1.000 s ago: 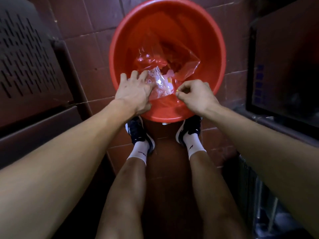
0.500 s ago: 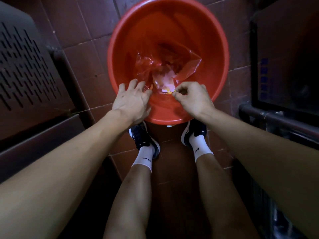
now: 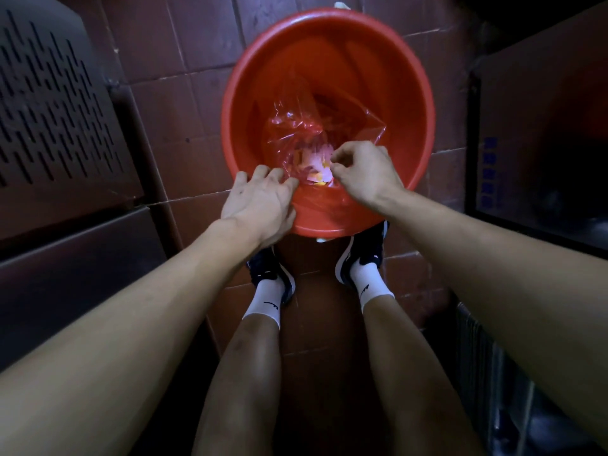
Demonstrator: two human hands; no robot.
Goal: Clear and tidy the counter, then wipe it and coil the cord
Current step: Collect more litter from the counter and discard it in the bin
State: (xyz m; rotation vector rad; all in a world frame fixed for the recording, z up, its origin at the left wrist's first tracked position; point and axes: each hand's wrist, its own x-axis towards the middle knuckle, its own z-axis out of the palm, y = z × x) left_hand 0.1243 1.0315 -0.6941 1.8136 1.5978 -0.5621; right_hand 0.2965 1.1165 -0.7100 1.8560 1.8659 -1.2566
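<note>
The scraps (image 3: 317,166), pale pink and yellow bits, lie at the bottom of a clear plastic bag (image 3: 316,126) that sits crumpled inside a red plastic bucket (image 3: 411,93) on the tiled floor (image 3: 184,103). That is where the counter's rubbish appears to be going, so the clearing step looks to be under way or close to its end.

The right hand (image 3: 363,174) hovers over the near side of the bucket with fingers curled and thumb and forefinger pinched together; whether a small scrap or a fold of the bag is caught between them I cannot tell. The left hand (image 3: 260,199) rests flat and spread on the near rim, fingers reaching onto the bag's edge and holding nothing.

The person stands with both shoes (image 3: 362,255) just behind the bucket, between a perforated metal cabinet (image 3: 52,103) on the left and a dark appliance (image 3: 539,133) on the right.

No counter, cloth or cord is in view, so wiping and coiling cannot be judged here; I take those 2 steps as still to do.
</note>
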